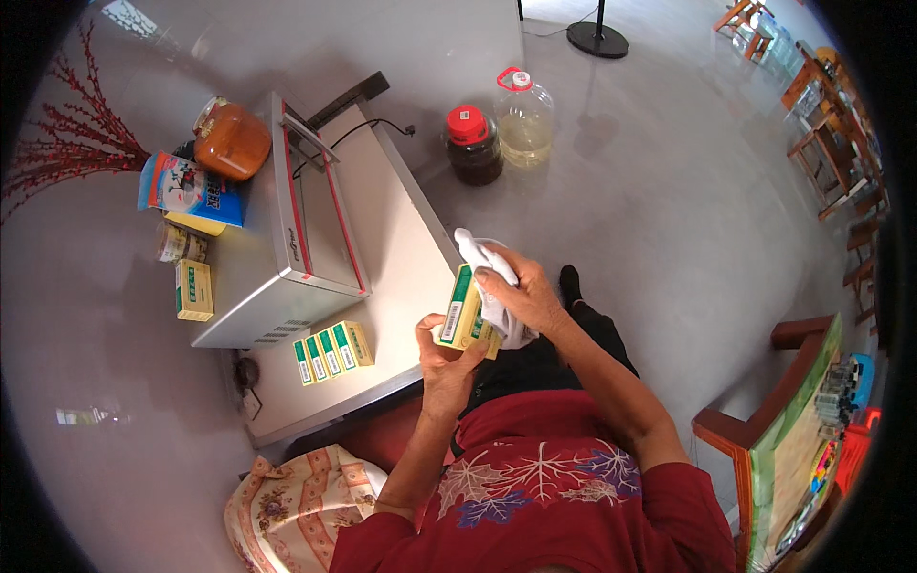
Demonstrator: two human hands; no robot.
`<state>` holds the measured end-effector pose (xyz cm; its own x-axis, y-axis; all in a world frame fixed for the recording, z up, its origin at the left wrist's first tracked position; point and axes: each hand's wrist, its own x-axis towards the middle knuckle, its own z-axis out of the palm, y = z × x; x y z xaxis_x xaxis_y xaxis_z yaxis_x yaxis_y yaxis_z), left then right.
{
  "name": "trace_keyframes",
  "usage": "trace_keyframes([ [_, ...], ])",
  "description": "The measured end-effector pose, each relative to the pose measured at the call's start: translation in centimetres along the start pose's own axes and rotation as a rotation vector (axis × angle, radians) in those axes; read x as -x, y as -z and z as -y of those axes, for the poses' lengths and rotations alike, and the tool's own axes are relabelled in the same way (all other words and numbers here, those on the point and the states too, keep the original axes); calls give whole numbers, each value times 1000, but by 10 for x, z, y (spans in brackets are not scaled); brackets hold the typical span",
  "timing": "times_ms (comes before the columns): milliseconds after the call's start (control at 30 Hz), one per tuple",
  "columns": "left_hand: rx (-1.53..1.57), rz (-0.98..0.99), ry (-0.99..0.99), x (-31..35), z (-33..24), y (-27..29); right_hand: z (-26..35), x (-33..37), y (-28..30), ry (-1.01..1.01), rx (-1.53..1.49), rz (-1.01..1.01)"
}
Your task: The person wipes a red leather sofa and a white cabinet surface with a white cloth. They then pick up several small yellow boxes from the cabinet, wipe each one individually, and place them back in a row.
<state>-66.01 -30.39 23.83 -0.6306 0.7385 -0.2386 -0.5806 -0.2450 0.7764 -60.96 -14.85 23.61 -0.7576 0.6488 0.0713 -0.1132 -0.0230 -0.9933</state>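
Observation:
My left hand [445, 374] is closed around the lower end of a small yellow and green carton [457, 304], which is tilted in front of my body. In my right hand [525, 294] is a bunched white cloth [495, 310], pressed against the carton's right side and hanging below my fingers. The cloth hides part of the carton. Left of my hands, several matching cartons [333, 352] stand in a tight row on the pale tabletop [406, 277].
A silver appliance [258, 296] occupies the table's left side. On it sit an orange-brown jar [231, 141], a blue packet [191, 191] and another carton [195, 290]. A red-lidded jar [473, 148] and a clear jug [525, 124] stand on the floor beyond.

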Motion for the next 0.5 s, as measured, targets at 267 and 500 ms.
trace_keyframes([
  [267, 526, 87, 409, -11, -14, -5, 15, 9, -10, 443, 598, -72],
  [500, 517, 194, 167, -13, 8, 23, 14, 57, -28, 751, 851, 105],
])
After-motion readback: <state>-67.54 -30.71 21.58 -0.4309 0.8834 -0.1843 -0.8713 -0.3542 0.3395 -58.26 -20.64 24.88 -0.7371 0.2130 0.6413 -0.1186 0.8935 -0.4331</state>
